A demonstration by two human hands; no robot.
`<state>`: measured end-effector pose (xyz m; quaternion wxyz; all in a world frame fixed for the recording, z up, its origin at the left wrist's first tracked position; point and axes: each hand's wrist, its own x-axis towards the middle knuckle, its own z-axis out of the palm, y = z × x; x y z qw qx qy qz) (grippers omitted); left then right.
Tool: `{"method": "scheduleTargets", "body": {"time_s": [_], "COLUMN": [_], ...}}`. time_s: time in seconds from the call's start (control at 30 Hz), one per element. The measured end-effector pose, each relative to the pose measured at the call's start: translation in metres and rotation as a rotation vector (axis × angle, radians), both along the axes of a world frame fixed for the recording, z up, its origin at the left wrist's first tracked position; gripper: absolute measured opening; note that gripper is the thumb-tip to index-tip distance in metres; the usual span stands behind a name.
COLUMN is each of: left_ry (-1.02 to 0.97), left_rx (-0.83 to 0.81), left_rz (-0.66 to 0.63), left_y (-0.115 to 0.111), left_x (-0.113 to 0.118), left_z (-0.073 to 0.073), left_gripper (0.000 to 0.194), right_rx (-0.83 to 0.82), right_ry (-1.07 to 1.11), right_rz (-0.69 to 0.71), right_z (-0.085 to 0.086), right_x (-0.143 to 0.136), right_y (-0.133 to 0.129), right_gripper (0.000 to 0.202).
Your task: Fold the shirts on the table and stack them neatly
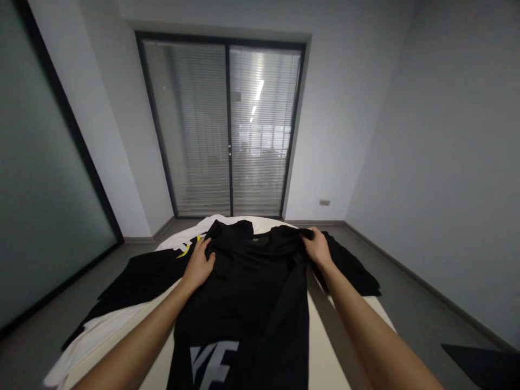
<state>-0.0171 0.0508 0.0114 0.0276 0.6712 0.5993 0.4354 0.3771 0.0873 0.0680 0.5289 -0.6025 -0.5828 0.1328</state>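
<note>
A black T-shirt (247, 292) lies spread on the table, its neckline at the far end and pale grey lettering near me. My right hand (317, 248) pinches its far right shoulder, fingers closed on the cloth. At the far left shoulder, my left hand (200, 264) rests against the fabric with fingers stretched and thumb apart. Left of it lies a pile of black garments (142, 276), with a yellow print (184, 250) on one. White cloth (101, 333) shows under that pile.
More folded black clothes (351, 265) lie on the right side of the cream table (325, 338). A glass door with blinds (229, 130) stands beyond. A dark flat object (479, 363) is at the lower right, and a frosted glass panel (44, 179) is at left.
</note>
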Motion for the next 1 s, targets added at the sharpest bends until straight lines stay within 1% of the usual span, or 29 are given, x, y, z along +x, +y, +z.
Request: {"method": "scheduleTargets", "body": {"time_s": [0.07, 0.13, 0.2, 0.23, 0.27, 0.33, 0.4, 0.43, 0.47, 0.53, 0.6, 0.63, 0.7, 0.73, 0.8, 0.87, 0.93, 1.0], "left_ry": [0.026, 0.090, 0.180, 0.226, 0.272, 0.369, 0.449, 0.472, 0.484, 0.495, 0.495, 0.496, 0.502, 0.506, 0.506, 0.490, 0.476, 0.468], "left_rx": [0.006, -0.030, -0.091, -0.117, -0.132, -0.135, -0.141, -0.162, -0.197, -0.278, -0.335, -0.350, -0.370, -0.379, -0.394, -0.398, -0.387, -0.376], "left_rz": [-0.004, 0.018, 0.090, 0.142, 0.190, 0.235, 0.207, 0.179, 0.147, 0.078, 0.031, 0.021, 0.011, -0.001, -0.038, -0.054, -0.048, -0.028], "left_y": [0.013, 0.023, 0.026, 0.025, 0.021, 0.007, -0.011, -0.020, -0.030, -0.047, -0.060, -0.065, -0.070, -0.071, -0.072, -0.070, -0.067, -0.064], "left_x": [-0.001, -0.002, -0.001, 0.000, 0.002, 0.009, 0.019, 0.024, 0.029, 0.038, 0.043, 0.044, 0.043, 0.041, 0.037, 0.034, 0.033, 0.033], "left_z": [0.010, 0.016, 0.020, 0.020, 0.021, 0.021, 0.021, 0.020, 0.018, 0.013, 0.003, -0.002, -0.013, -0.018, -0.027, -0.032, -0.035, -0.036], "left_gripper": [0.058, 0.068, 0.077, 0.081, 0.083, 0.082, 0.076, 0.072, 0.068, 0.064, 0.063, 0.063, 0.064, 0.065, 0.067, 0.069, 0.068, 0.067], "right_rx": [-0.017, -0.064, -0.106, -0.110, -0.109, -0.137, -0.243, -0.300, -0.331, -0.364, -0.406, -0.422, -0.431, -0.422, -0.388, -0.348, -0.315, -0.298], "right_ry": [-0.001, -0.026, -0.107, -0.168, -0.240, -0.390, -0.500, -0.534, -0.559, -0.603, -0.657, -0.683, -0.710, -0.701, -0.640, -0.573, -0.570, -0.631], "right_rz": [-0.057, -0.105, -0.134, -0.131, -0.114, -0.040, 0.072, 0.137, 0.186, 0.254, 0.299, 0.314, 0.346, 0.364, 0.393, 0.388, 0.321, 0.202], "right_z": [0.012, 0.019, 0.022, 0.022, 0.020, 0.014, 0.006, 0.001, -0.005, -0.015, -0.024, -0.028, -0.034, -0.036, -0.037, -0.037, -0.034, -0.030], "right_x": [-0.001, -0.004, -0.010, -0.014, -0.020, -0.034, -0.051, -0.061, -0.070, -0.087, -0.097, -0.099, -0.097, -0.092, -0.078, -0.059, -0.037, -0.018], "right_y": [0.013, 0.023, 0.026, 0.025, 0.021, 0.009, -0.009, -0.019, -0.030, -0.051, -0.069, -0.075, -0.082, -0.083, -0.082, -0.080, -0.079, -0.080], "right_gripper": [0.030, 0.044, 0.059, 0.062, 0.061, 0.048, 0.030, 0.025, 0.025, 0.034, 0.041, 0.041, 0.039, 0.043, 0.054, 0.060, 0.059, 0.056]}}
